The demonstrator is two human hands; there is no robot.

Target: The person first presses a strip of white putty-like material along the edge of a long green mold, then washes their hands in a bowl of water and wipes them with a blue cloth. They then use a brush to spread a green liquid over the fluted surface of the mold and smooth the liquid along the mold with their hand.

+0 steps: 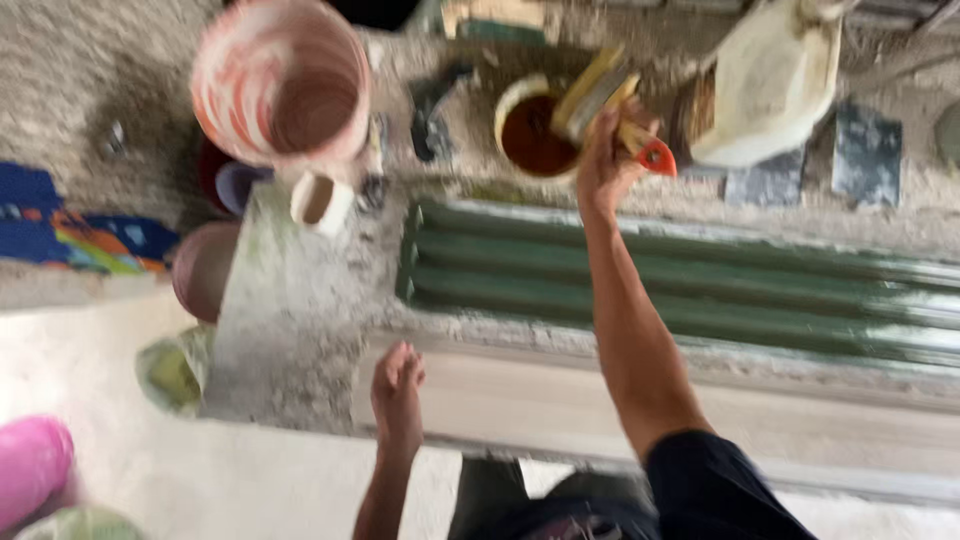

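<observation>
Rough concrete ground; right hand [607, 165] clasps light, stiff brush [600, 100] by handle (wet bristles drip) over paint tub [532, 135]; left hand [397, 392] loose, empty.

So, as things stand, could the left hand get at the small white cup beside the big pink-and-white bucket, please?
Probably yes. The left hand rests at the near edge of the grey slab, holding nothing, and the small white cup stands at the slab's far end. Nothing lies on the slab between them.

Rough grey concrete ground [120, 90] under soft daylight. A pale concrete ledge [600, 400] crosses the foreground, a green ribbed panel [700, 280] lying behind it. Colourful cloth [80, 235] lies at left.
</observation>
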